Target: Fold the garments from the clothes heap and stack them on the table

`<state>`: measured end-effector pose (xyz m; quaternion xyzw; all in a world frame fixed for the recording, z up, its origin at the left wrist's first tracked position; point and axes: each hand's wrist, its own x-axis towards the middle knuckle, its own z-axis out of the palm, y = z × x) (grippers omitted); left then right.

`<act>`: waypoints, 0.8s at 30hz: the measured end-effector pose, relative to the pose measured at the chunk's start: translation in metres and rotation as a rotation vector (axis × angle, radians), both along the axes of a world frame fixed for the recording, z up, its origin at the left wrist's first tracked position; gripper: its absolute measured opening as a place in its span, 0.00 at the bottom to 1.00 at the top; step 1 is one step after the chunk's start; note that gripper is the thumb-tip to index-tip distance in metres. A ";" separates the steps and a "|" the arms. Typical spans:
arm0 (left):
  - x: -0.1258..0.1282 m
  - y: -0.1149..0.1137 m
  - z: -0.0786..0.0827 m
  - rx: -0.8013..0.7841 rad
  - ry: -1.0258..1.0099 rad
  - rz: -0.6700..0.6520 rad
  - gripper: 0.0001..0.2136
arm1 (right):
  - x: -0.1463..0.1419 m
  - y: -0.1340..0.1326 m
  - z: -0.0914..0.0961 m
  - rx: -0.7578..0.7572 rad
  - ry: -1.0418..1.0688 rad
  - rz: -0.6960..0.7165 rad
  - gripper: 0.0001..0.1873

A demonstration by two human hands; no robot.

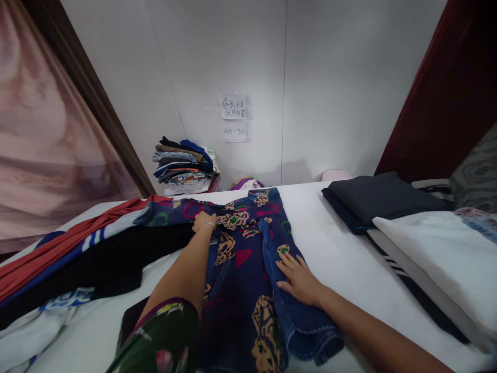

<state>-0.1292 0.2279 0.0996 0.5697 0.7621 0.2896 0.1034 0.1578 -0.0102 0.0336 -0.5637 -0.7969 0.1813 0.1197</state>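
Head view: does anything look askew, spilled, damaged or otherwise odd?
Nothing looks spilled or damaged. Only the patterned garment looks lopsided: one sleeve stretches sideways near the left hand, while the other sleeve lies down along its body beneath the right hand. That seems due to handling, not a fault.

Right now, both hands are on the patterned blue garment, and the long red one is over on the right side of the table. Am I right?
Not quite: the head view shows the long red garment on the left side of the table. Both hands are on the patterned blue garment.
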 end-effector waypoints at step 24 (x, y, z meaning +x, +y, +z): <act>0.097 -0.015 -0.019 -0.289 0.363 -0.333 0.23 | -0.023 -0.032 -0.001 -0.077 0.013 0.142 0.35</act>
